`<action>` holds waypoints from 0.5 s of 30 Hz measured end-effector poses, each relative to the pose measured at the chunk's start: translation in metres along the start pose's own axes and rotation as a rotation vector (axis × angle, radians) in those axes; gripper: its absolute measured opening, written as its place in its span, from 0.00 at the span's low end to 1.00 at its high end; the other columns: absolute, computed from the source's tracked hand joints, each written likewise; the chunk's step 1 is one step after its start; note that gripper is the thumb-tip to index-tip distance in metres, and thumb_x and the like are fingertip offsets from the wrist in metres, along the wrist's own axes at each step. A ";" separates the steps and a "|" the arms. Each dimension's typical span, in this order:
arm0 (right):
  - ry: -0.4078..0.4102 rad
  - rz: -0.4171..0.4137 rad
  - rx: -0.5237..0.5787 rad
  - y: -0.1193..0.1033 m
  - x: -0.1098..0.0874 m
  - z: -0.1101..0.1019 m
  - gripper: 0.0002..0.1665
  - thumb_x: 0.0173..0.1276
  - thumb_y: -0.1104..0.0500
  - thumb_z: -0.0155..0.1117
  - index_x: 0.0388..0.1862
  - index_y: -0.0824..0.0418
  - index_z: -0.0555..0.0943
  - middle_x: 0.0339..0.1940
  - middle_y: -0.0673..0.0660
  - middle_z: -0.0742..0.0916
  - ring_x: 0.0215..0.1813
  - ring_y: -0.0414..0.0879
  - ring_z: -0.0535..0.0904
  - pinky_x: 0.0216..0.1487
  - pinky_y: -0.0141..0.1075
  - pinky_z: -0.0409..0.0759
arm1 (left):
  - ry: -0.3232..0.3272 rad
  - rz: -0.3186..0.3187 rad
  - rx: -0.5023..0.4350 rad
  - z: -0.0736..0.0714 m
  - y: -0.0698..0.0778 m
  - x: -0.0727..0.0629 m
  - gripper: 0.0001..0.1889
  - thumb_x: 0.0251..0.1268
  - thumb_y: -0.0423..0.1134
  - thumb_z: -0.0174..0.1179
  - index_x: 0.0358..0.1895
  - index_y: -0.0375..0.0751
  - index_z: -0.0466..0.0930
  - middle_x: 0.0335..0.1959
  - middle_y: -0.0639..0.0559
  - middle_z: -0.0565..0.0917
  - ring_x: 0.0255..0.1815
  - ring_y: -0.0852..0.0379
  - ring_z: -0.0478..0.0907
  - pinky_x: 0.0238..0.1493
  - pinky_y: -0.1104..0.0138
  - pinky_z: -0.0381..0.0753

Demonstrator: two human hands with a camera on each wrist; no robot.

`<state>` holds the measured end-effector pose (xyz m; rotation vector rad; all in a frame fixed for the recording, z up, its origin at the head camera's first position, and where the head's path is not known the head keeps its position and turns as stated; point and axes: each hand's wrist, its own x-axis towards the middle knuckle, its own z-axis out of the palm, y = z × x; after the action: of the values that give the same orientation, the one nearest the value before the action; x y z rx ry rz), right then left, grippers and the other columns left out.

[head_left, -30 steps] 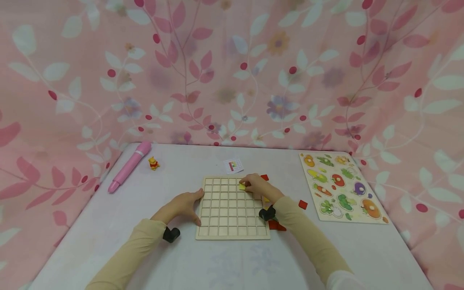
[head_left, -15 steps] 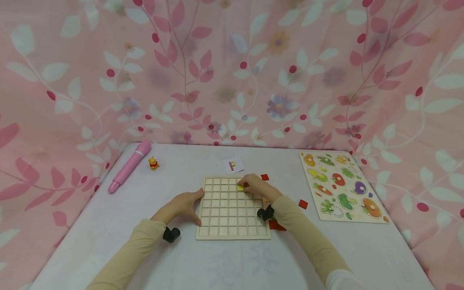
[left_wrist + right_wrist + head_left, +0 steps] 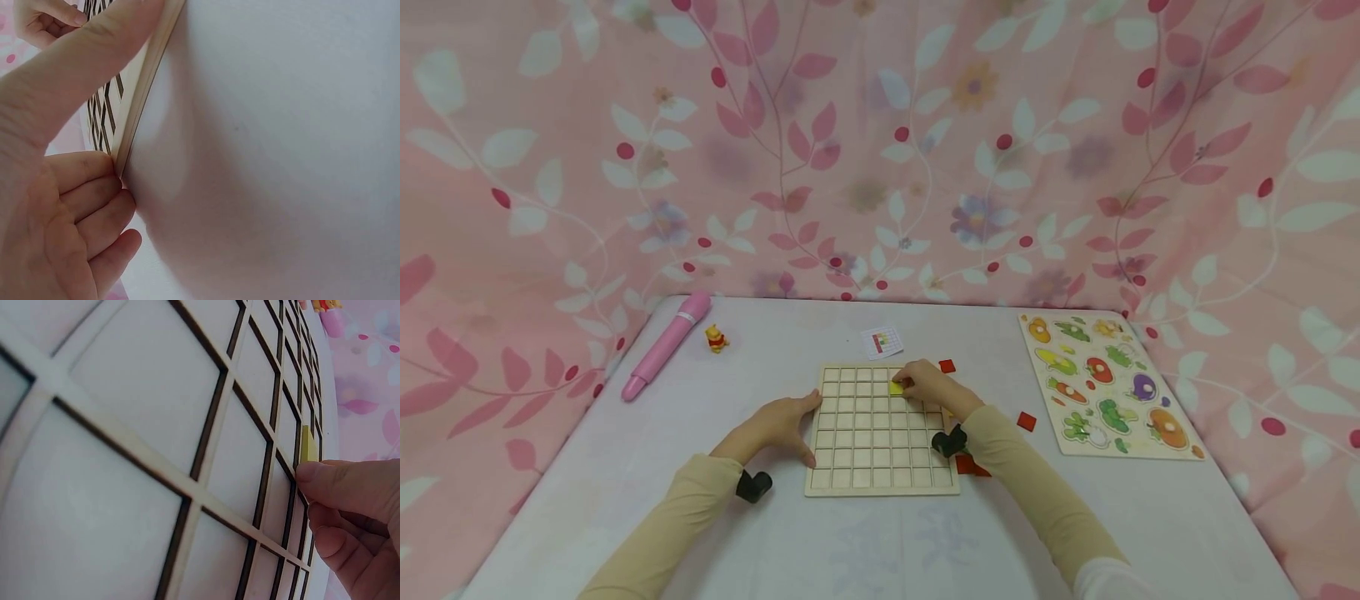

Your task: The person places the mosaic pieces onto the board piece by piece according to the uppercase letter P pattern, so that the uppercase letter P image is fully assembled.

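1. At far left, a pink tube (image 3: pixel 666 346) and, near it, a small figure (image 3: pixel 716 338) are seen; neither is touched.
2. The left edge of the board is touched by the thumb and fingertips of the left hand (image 3: pixel 775 427), which is spread, not clenched.
3. The board (image 3: pixel 853 439) is laid flat at the middle. It looks wooden, stiff and fairly light, so it may slide if pushed; it is best held by its rim, off the grid.
4. A card (image 3: pixel 882 342) is seen just beyond the board.
5. The yellow tile (image 3: pixel 896 388) is found at the board's far part; whether it is seated in a cell cannot be told. It looks hard, thin and light, easily dropped, and is best pinched by opposite edges.
6. That tile is pinched by the right hand (image 3: pixel 929 387). Cells are covered by this hand, and part of the board's right edge by the sleeve (image 3: pixel 1037 492).
7. Loose red tiles (image 3: pixel 1027 422) are scattered right of the board.
8. At far right, a puzzle (image 3: pixel 1138 448) is set, well apart from both hands.
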<state>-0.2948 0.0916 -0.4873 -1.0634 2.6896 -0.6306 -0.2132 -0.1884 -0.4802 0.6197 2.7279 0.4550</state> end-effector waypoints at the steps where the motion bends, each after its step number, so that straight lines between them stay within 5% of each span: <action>1: 0.004 0.000 0.001 0.000 0.000 0.000 0.15 0.55 0.68 0.65 0.43 0.68 0.81 0.27 0.51 0.78 0.30 0.41 0.71 0.34 0.29 0.72 | 0.000 0.001 -0.001 0.000 0.000 0.000 0.61 0.20 0.58 0.75 0.66 0.33 0.57 0.65 0.42 0.59 0.61 0.44 0.61 0.59 0.56 0.60; 15: 0.170 -0.083 0.038 -0.003 -0.021 -0.027 0.15 0.57 0.71 0.62 0.45 0.72 0.78 0.32 0.60 0.80 0.32 0.47 0.74 0.33 0.32 0.75 | -0.018 0.006 0.007 0.000 -0.001 0.002 0.62 0.21 0.60 0.74 0.66 0.33 0.56 0.65 0.41 0.60 0.61 0.43 0.61 0.58 0.55 0.61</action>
<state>-0.2861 0.1131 -0.4617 -1.1666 2.7737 -0.8188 -0.2153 -0.1886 -0.4808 0.6307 2.7124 0.4396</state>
